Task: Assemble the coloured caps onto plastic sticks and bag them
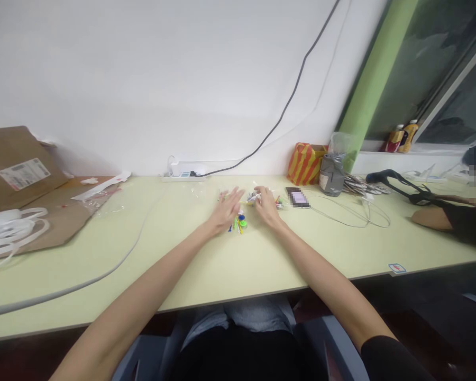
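Note:
Several small coloured plastic pieces lie in a loose cluster on the pale table [238,275]. A green round piece [243,224] and a blue round piece [241,217] sit among thin yellow and blue sticks near the front of the cluster. My left hand [225,212] rests flat over the left part of it, fingers stretched out. On the right side, my right hand [266,207] is over more pieces, its fingers bent and apart. A white piece [254,197] shows by its fingertips; whether they touch it is unclear. Both palms hide some pieces.
Right of the cluster are a phone [299,197], a striped bag [303,163], a grey pouch [332,174] and a thin cable. A power strip [182,178] stands by the wall. Brown packaging [19,169] covers the left. Another person's arm [432,218] rests at far right.

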Tool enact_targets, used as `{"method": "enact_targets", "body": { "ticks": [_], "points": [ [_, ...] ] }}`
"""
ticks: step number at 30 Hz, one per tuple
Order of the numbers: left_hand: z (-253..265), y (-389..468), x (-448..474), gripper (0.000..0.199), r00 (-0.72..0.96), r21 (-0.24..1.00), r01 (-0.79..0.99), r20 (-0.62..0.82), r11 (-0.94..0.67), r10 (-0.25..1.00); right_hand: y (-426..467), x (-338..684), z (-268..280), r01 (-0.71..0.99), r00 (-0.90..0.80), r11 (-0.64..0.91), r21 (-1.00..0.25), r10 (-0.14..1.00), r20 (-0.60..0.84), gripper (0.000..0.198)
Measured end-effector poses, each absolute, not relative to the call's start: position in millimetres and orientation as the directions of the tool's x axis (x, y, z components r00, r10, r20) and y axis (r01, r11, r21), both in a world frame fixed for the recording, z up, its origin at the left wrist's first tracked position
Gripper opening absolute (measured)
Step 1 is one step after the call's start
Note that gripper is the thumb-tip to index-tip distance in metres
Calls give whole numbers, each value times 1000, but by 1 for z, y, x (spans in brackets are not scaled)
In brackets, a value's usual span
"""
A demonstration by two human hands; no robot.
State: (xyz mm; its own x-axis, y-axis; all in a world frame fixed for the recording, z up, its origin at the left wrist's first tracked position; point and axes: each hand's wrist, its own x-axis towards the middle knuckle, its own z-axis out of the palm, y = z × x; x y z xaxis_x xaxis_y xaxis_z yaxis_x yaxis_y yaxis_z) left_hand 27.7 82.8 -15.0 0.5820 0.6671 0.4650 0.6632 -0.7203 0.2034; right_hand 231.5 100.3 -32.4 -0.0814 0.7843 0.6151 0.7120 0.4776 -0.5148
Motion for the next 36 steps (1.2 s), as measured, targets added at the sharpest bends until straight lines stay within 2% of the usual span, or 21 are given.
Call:
{"method": "enact_targets", "body": {
  "ticks": [3, 5, 8, 10, 13, 16, 22, 36],
  "points": [
    [-9, 80, 15, 59, 436, 311, 651, 593, -693, 677, 89, 233, -20, 600, -314, 630, -492, 752, 580, 45],
    [-10, 74, 3, 58, 409, 341, 642, 605, -687, 683, 80, 233, -15, 507, -508, 714, -483, 700, 502, 71],
    [-14, 64, -11, 60, 506, 330, 640, 498, -694, 704, 69, 231, -17, 479, -654, 716, -508, 677, 338, 110],
    [-15, 59, -18, 70, 597, 325, 634, 371, -702, 711, 66, 230, -20, 535, -644, 668, -517, 719, 262, 118],
    [-11, 58, -26, 98, 665, 317, 634, 241, -705, 707, 67, 228, -25, 569, -623, 643, -512, 744, 241, 118],
    [-8, 63, -36, 117, 668, 329, 640, 209, -695, 714, 67, 226, -26, 557, -623, 658, -507, 735, 269, 113],
    [-12, 73, -53, 117, 641, 388, 647, 189, -656, 744, 67, 225, -26, 552, -627, 667, -501, 728, 278, 107],
    [-24, 77, -47, 113, 596, 377, 689, 191, -619, 780, 57, 205, -25, 521, -639, 733, -438, 675, 369, 100]
  ]
}}
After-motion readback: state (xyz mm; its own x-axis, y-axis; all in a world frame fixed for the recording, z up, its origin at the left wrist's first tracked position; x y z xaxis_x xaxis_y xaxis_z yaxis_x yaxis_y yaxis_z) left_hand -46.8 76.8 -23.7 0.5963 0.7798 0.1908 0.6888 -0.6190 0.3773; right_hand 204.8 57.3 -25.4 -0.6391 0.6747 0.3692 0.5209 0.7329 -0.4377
